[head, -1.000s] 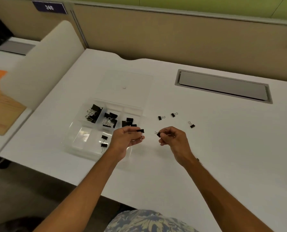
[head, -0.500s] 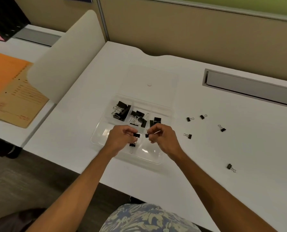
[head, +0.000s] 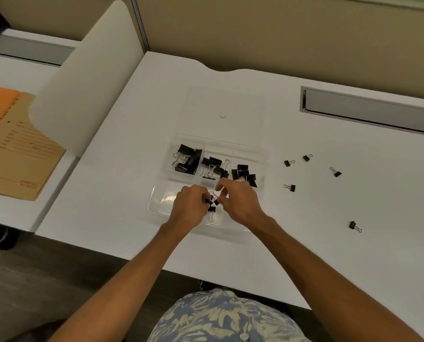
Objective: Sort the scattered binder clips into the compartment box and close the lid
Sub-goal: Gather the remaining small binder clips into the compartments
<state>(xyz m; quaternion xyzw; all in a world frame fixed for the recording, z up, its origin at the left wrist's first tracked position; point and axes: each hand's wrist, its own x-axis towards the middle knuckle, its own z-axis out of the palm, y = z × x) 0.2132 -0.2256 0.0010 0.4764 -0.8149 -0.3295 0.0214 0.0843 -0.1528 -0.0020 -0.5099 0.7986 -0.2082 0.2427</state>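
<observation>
A clear compartment box [head: 156,203] lies on the white desk with its lid [head: 227,112] folded open behind it. Its three back compartments hold black binder clips: large ones [head: 187,157] on the left, medium ones [head: 212,166] in the middle, smaller ones [head: 244,175] on the right. Both hands hover over the front middle compartment. My left hand [head: 191,206] pinches a small black clip [head: 209,201]. My right hand [head: 239,201] pinches another small clip [head: 216,201] right beside it. One more small clip [head: 211,209] lies in the compartment below them.
Several small clips lie scattered on the desk right of the box, among them one at the near right [head: 353,225] and one closest to the box [head: 291,187]. A grey cable hatch [head: 369,111] sits at the back right. A white divider [head: 87,77] and brown folder [head: 16,154] stand left.
Both hands have moved left from the open desk to above the box's front compartments and come close together, each still holding a small clip. The view has shifted left and downward.
</observation>
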